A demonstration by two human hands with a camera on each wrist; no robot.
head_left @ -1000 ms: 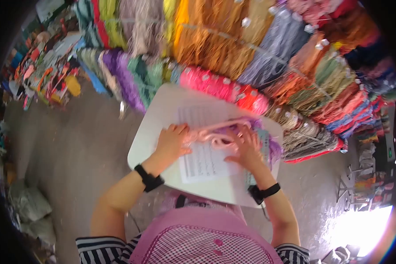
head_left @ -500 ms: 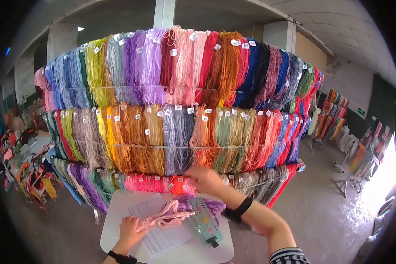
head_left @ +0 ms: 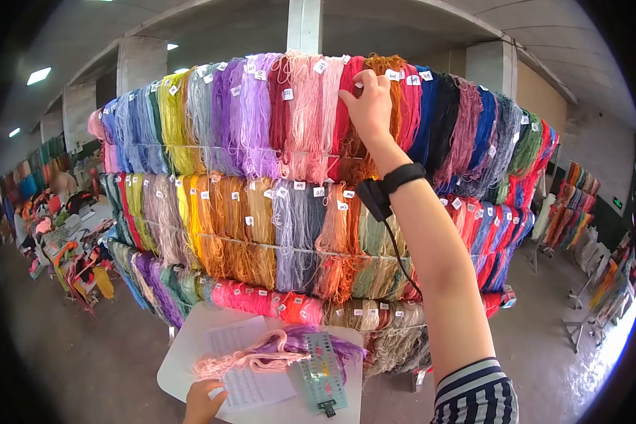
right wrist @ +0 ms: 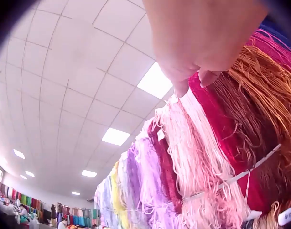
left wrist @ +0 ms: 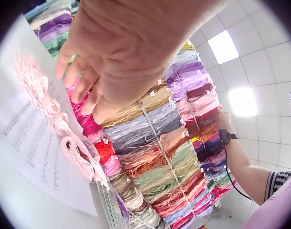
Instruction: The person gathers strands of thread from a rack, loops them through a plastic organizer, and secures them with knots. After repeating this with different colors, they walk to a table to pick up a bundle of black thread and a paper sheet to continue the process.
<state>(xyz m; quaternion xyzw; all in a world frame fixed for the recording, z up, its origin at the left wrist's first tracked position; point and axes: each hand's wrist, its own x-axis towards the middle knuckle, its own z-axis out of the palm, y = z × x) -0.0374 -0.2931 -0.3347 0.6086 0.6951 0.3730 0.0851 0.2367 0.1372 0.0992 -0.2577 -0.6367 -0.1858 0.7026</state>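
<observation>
Crimson yarn (right wrist: 217,124) hangs in the top row, between pale pink hanks (head_left: 305,106) and brown strands (right wrist: 241,112). My right hand (head_left: 371,109) is at its upper edge; whether the fingers pinch anything, I can't tell. I'd part strands gently with the fingertips, so neighbours don't tangle, and keep the black cable (head_left: 401,258) off the lower hanks. My left hand (head_left: 203,404) is open, near the pink skein (head_left: 215,365) on the white table (head_left: 178,364), with a green perforated card (head_left: 323,374) beyond.
</observation>
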